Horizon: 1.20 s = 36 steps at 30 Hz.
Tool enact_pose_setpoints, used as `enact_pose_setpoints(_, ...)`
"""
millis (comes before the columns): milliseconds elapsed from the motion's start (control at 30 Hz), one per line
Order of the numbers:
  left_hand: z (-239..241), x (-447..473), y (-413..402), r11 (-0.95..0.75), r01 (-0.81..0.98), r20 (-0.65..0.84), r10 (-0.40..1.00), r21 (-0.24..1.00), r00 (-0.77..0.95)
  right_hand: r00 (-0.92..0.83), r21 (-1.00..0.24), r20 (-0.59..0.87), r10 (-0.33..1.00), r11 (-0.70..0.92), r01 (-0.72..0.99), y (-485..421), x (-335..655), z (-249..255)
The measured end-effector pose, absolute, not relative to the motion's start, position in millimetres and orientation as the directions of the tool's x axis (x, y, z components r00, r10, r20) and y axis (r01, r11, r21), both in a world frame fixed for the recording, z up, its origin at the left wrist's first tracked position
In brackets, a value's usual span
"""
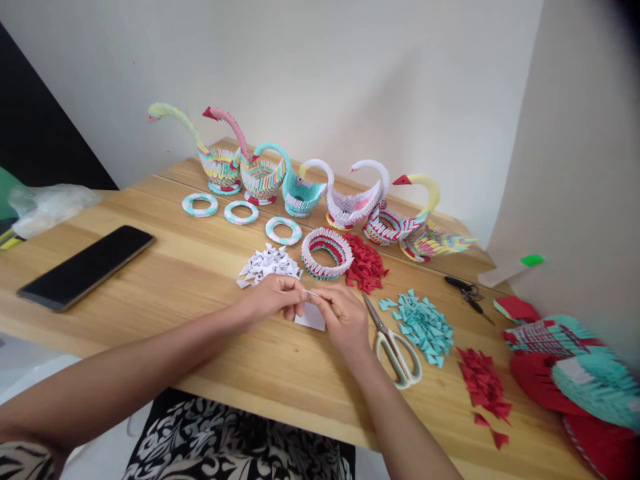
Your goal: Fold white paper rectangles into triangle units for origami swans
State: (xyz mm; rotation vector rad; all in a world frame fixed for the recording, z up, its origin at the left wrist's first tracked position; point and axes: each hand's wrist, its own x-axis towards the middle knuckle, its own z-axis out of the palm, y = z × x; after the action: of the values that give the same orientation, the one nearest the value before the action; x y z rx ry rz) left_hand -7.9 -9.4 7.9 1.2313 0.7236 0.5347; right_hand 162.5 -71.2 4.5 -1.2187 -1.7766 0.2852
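Note:
My left hand [281, 296] and my right hand [345, 316] meet over the table's front middle, fingers pinched. Between their fingertips is a small white piece of paper [310, 293], seen nearly edge-on. Just below the fingers lies a white paper sheet [311, 318], partly covered by them. Behind my left hand is a pile of folded white paper pieces [270, 264]. A round ring-shaped paper base [327, 253] in white, red and teal stands behind both hands. To the right of my right hand rest scissors [396, 350] with pale handles, their blades pointing away from me.
Several paper swans [263, 180] line the back. Three flat paper rings [283, 231] lie before them. A black phone [87, 267] is at left. Red pieces [366, 265], teal pieces [424, 325], more red pieces [484, 387], black-handled tools [469, 293] and larger paper models [565, 360] occupy the right.

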Motion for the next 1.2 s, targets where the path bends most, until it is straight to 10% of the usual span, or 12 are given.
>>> enact_pose_setpoints(300,8.8,-12.0,-8.2,0.544,-0.140,-0.271,0.606,0.828,0.748,-0.205,-0.432,0.605,0.769,0.534,0.727,-70.7,170.9,5.1)
enact_pose_setpoints(800,8.4,-22.0,2.3,0.621,-0.167,-0.165,0.440,0.766,0.883,-0.193,-0.508,0.571,0.798,0.528,0.680,-67.7,177.8,9.6)
enact_pose_setpoints(1200,9.3,-14.7,-5.7,-0.145,0.172,-0.026,0.688,0.974,0.725,-0.164,-0.627,0.409,0.898,0.407,0.665,-68.8,171.9,10.7)
